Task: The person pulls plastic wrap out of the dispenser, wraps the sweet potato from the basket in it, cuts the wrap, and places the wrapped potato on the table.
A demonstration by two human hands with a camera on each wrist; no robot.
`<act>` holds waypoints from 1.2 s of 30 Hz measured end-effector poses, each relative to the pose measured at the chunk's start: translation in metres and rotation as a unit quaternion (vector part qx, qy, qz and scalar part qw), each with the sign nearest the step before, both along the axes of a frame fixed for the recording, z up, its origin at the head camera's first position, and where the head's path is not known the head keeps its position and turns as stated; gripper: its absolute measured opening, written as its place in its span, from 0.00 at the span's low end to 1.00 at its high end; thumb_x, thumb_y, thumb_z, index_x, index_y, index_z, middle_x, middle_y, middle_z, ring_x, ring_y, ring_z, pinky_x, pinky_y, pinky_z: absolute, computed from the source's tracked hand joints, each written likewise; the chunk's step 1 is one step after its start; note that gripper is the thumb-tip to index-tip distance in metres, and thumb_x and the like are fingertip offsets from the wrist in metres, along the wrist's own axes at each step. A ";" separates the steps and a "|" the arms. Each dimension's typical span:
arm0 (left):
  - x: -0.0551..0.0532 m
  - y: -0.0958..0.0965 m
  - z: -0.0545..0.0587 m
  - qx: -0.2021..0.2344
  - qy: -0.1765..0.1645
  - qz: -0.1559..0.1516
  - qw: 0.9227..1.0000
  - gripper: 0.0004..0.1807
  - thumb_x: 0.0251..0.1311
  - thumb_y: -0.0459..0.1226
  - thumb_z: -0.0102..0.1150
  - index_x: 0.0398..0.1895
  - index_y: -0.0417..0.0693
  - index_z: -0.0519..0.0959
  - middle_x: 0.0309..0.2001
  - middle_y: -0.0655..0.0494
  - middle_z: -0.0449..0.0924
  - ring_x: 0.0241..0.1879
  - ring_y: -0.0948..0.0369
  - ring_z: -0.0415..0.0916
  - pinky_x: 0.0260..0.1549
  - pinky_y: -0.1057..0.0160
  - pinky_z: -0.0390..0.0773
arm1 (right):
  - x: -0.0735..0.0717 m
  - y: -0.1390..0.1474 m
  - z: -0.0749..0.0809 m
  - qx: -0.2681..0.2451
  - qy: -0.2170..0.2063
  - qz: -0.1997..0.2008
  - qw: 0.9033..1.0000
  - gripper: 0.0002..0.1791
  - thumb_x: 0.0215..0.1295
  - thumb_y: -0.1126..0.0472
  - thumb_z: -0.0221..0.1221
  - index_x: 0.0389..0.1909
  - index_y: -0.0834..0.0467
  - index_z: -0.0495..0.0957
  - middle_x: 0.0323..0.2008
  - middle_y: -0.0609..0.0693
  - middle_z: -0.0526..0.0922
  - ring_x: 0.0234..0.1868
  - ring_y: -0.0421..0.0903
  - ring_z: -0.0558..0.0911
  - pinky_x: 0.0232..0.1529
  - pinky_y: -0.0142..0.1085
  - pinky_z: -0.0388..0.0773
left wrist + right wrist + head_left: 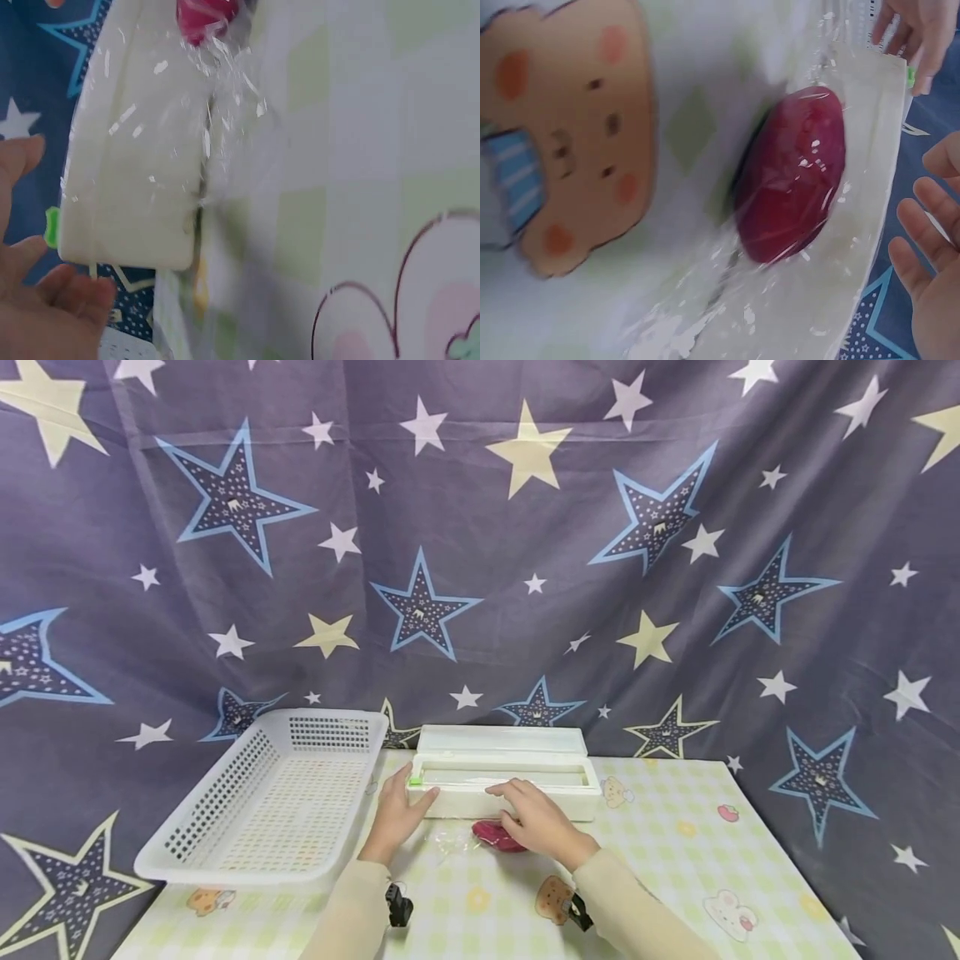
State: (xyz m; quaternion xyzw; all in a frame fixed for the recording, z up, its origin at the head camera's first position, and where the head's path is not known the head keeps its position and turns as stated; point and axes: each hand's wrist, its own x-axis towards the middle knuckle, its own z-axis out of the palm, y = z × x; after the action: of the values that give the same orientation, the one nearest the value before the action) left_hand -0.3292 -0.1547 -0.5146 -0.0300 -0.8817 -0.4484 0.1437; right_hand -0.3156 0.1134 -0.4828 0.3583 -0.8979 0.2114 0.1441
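A long white cling film dispenser point(465, 806) lies across the table with its lid raised at the back. A green slide cutter point(416, 782) is at its left end. Clear cling film point(259, 109) hangs from its front down to the table, over a glossy dark red oval object point(795, 176). My left hand point(399, 818) is at the dispenser's left end, thumb extended over the front edge and fingers beside the green cutter. Over the right part of the dispenser's front, my right hand point(538, 822) reaches with loosely bent fingers and holds nothing; it partly hides the red object.
A large white perforated plastic basket point(258, 872) stands at the left of the table. The table wears a green-checked cloth point(675, 877) with cartoon prints. Behind it hangs a dark curtain point(480, 527) with stars. A black wrist mount point(399, 906) is on the left sleeve.
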 end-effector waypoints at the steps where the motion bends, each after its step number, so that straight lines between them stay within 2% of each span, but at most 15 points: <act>1: 0.001 0.001 0.002 -0.001 0.017 0.006 1.000 0.41 0.66 0.45 0.64 0.74 0.34 0.59 0.70 0.30 0.57 0.70 0.35 0.55 0.67 0.37 0.57 | 0.001 0.002 -0.001 -0.002 0.002 0.001 1.000 0.21 0.67 0.65 0.61 0.61 0.56 0.76 0.52 0.49 0.80 0.54 0.47 0.78 0.58 0.44 0.75; 5: 0.003 0.002 0.010 0.003 0.087 0.013 0.996 0.36 0.65 0.44 0.66 0.70 0.37 0.65 0.67 0.33 0.62 0.67 0.37 0.60 0.64 0.37 0.62 | 0.004 0.012 -0.004 -0.013 0.006 0.003 1.000 0.21 0.65 0.66 0.63 0.60 0.57 0.77 0.53 0.50 0.80 0.56 0.49 0.78 0.60 0.46 0.74; 9: 0.005 0.003 0.020 0.007 0.120 -0.002 0.993 0.32 0.62 0.43 0.69 0.66 0.39 0.71 0.64 0.36 0.68 0.63 0.40 0.66 0.61 0.38 0.67 | 0.004 0.022 -0.006 -0.006 0.004 -0.004 1.000 0.20 0.67 0.63 0.63 0.60 0.56 0.77 0.54 0.48 0.80 0.58 0.48 0.77 0.61 0.45 0.73; 11: 0.007 0.004 0.025 0.002 0.118 -0.013 0.993 0.30 0.62 0.42 0.69 0.65 0.41 0.73 0.63 0.38 0.70 0.62 0.41 0.68 0.61 0.40 0.68 | 0.004 0.027 -0.007 -0.004 -0.003 -0.008 1.000 0.20 0.68 0.62 0.62 0.60 0.55 0.76 0.55 0.48 0.80 0.59 0.47 0.77 0.62 0.45 0.73; 14: 0.011 0.006 0.028 -0.010 0.099 -0.043 0.994 0.28 0.62 0.43 0.70 0.63 0.44 0.75 0.61 0.42 0.72 0.60 0.43 0.70 0.60 0.42 0.70 | 0.004 0.033 -0.007 -0.003 -0.017 -0.018 1.000 0.20 0.68 0.59 0.62 0.61 0.54 0.76 0.55 0.47 0.79 0.59 0.47 0.77 0.62 0.45 0.73; 17: 0.017 0.010 0.030 -0.024 0.078 -0.099 0.992 0.27 0.61 0.42 0.70 0.62 0.45 0.76 0.59 0.45 0.75 0.58 0.44 0.72 0.57 0.42 0.72 | 0.006 0.039 -0.008 -0.009 -0.037 -0.020 0.999 0.21 0.68 0.57 0.63 0.61 0.54 0.76 0.54 0.48 0.80 0.56 0.47 0.78 0.59 0.46 0.75; 19: 0.021 0.015 0.029 -0.033 0.060 -0.149 0.987 0.28 0.59 0.42 0.72 0.62 0.45 0.77 0.57 0.48 0.77 0.57 0.44 0.73 0.56 0.41 0.73 | 0.007 0.042 -0.010 -0.011 -0.053 -0.022 0.998 0.22 0.68 0.54 0.64 0.61 0.55 0.76 0.53 0.48 0.80 0.53 0.47 0.79 0.57 0.46 0.77; 22: 0.024 0.024 0.026 -0.057 0.043 -0.221 0.973 0.30 0.56 0.45 0.74 0.61 0.45 0.77 0.57 0.50 0.78 0.56 0.45 0.74 0.55 0.42 0.74 | 0.008 0.048 -0.014 -0.015 -0.071 -0.025 0.997 0.24 0.67 0.52 0.66 0.61 0.55 0.76 0.54 0.49 0.80 0.52 0.47 0.80 0.54 0.46 0.78; 24: 0.026 0.030 0.023 -0.073 0.032 -0.248 0.966 0.32 0.55 0.47 0.75 0.60 0.46 0.77 0.56 0.52 0.78 0.56 0.46 0.74 0.55 0.43 0.74 | 0.008 0.051 -0.017 -0.017 -0.078 -0.028 0.996 0.25 0.66 0.52 0.67 0.61 0.55 0.76 0.55 0.49 0.79 0.52 0.47 0.80 0.55 0.46 0.78; 27: 0.028 0.038 0.017 -0.090 0.031 -0.271 0.958 0.32 0.53 0.47 0.76 0.59 0.45 0.77 0.58 0.50 0.77 0.56 0.46 0.73 0.56 0.44 0.74 | 0.008 0.053 -0.021 -0.021 -0.080 -0.028 0.996 0.25 0.66 0.51 0.67 0.60 0.56 0.77 0.56 0.50 0.79 0.53 0.47 0.80 0.56 0.46 0.78; 31: 0.029 0.046 0.010 -0.116 0.023 -0.282 0.952 0.37 0.48 0.47 0.78 0.61 0.44 0.76 0.61 0.48 0.73 0.60 0.48 0.71 0.60 0.43 0.71 | 0.009 0.054 -0.024 -0.028 -0.084 -0.033 0.996 0.24 0.65 0.52 0.68 0.58 0.58 0.78 0.56 0.51 0.79 0.54 0.49 0.79 0.57 0.48 0.77; 36: 0.030 0.054 0.004 -0.168 0.009 -0.261 0.951 0.42 0.44 0.48 0.80 0.63 0.45 0.74 0.61 0.48 0.72 0.61 0.49 0.69 0.62 0.44 0.70 | 0.010 0.054 -0.028 -0.031 -0.104 -0.041 0.993 0.26 0.61 0.53 0.70 0.58 0.58 0.77 0.55 0.52 0.78 0.53 0.50 0.79 0.55 0.49 0.78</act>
State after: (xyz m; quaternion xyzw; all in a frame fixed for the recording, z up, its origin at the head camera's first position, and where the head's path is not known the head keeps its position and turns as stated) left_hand -0.2990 -0.1003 -0.5106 -0.2867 -0.9044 -0.3152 0.0223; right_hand -0.3059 0.1674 -0.5112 0.2926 -0.9148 0.2698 0.0693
